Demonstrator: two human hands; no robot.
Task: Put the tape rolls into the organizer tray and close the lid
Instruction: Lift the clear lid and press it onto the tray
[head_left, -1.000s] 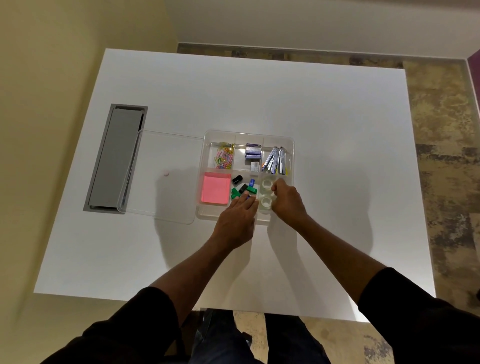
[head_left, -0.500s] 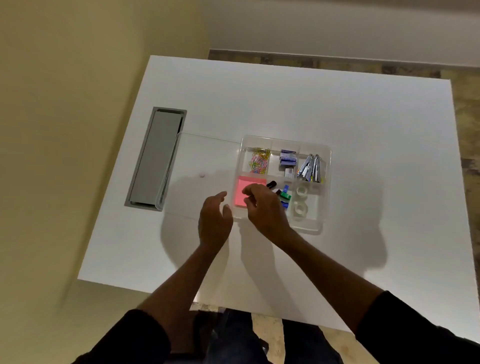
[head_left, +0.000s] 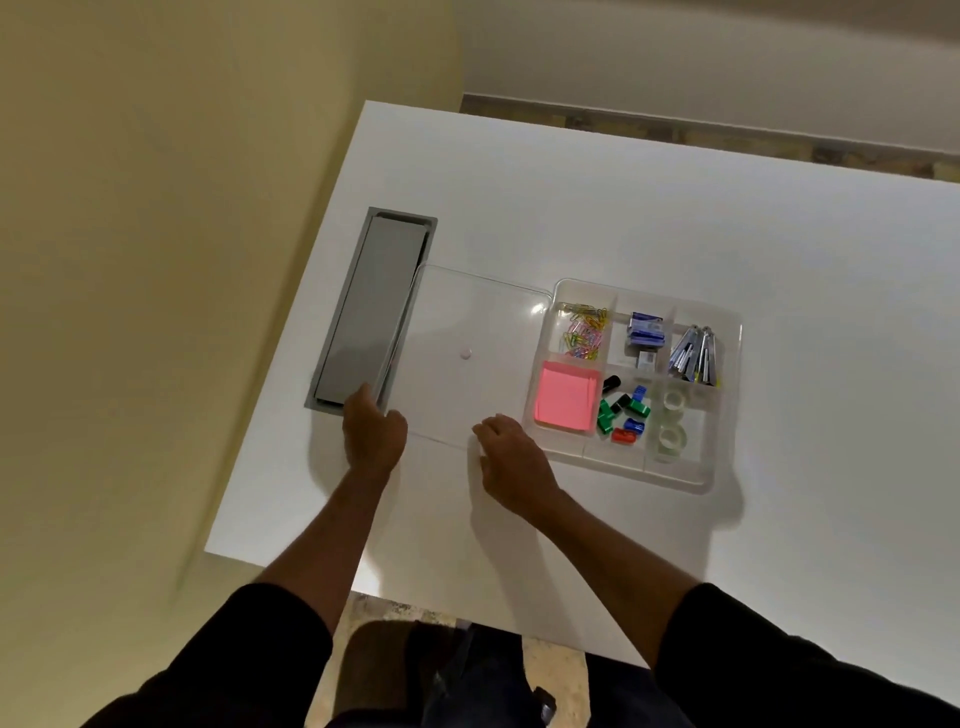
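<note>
Two clear tape rolls (head_left: 674, 401) (head_left: 671, 440) lie in the near-right compartment of the clear organizer tray (head_left: 727, 332). The tray stands uncovered. Its clear lid (head_left: 467, 322) lies flat on the table just left of the tray. My left hand (head_left: 374, 431) curls around the lid's near-left corner, thumb on top. My right hand (head_left: 511, 457) rests at the lid's near edge close to the tray, fingers spread and touching the edge. Neither hand holds a tape roll.
The other tray compartments hold coloured paper clips (head_left: 584, 330), a pink sticky-note pad (head_left: 563, 397), binder clips (head_left: 623, 410), a staple box (head_left: 645, 332) and metal clips (head_left: 693, 353). A grey cable hatch (head_left: 363, 306) is set into the white table (head_left: 623, 197), partly under the lid's left edge.
Both hands have left the tape-roll compartment and moved left to the lid's near edge. The camera has swung left, so the tray now sits further right in view.
</note>
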